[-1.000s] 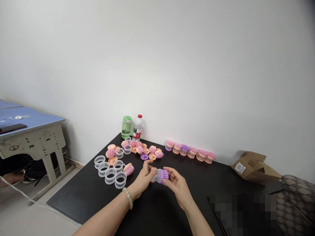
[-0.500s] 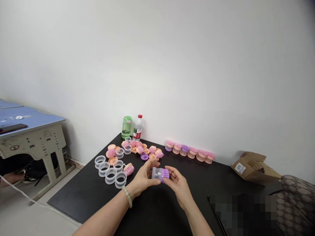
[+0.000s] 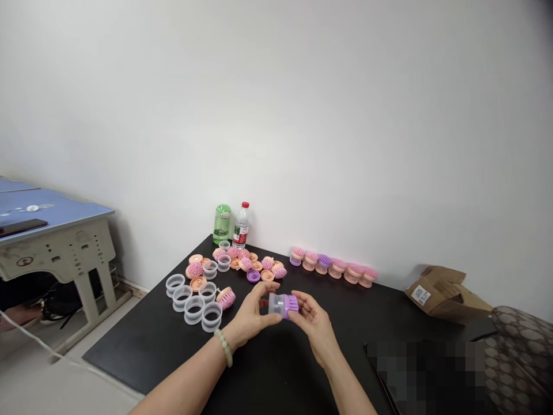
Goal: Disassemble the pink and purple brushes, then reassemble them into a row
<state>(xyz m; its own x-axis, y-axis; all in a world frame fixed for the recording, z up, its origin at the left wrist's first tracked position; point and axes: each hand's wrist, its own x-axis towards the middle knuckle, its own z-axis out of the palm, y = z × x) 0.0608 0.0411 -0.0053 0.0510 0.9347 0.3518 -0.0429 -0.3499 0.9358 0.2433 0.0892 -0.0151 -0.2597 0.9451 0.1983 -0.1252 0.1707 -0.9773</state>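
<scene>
Between my two hands is a scalp massage brush with purple bristles (image 3: 291,305), lying sideways with a clear ring (image 3: 275,305) on its left end. My right hand (image 3: 315,325) grips the bristle end between thumb and fingers. My left hand (image 3: 250,311) curves round the clear ring, thumb below and fingers above. To the left, several loose clear rings (image 3: 194,310) stand on the black table (image 3: 268,369). Behind them lie pink bristle heads (image 3: 226,298), orange discs (image 3: 199,283) and a purple disc (image 3: 253,276).
Along the wall runs a row of brushes with rings (image 3: 337,268), mostly pink. A green bottle (image 3: 222,223) and a red-capped water bottle (image 3: 241,227) stand at the back corner. On the right are a brown paper bag (image 3: 444,297) and patterned fabric (image 3: 518,357). A blue-topped desk (image 3: 64,210) is far left.
The brush and its clear ring have shifted very slightly to the right. Both hands keep nearly the same place, and everything else on the table stays put.
</scene>
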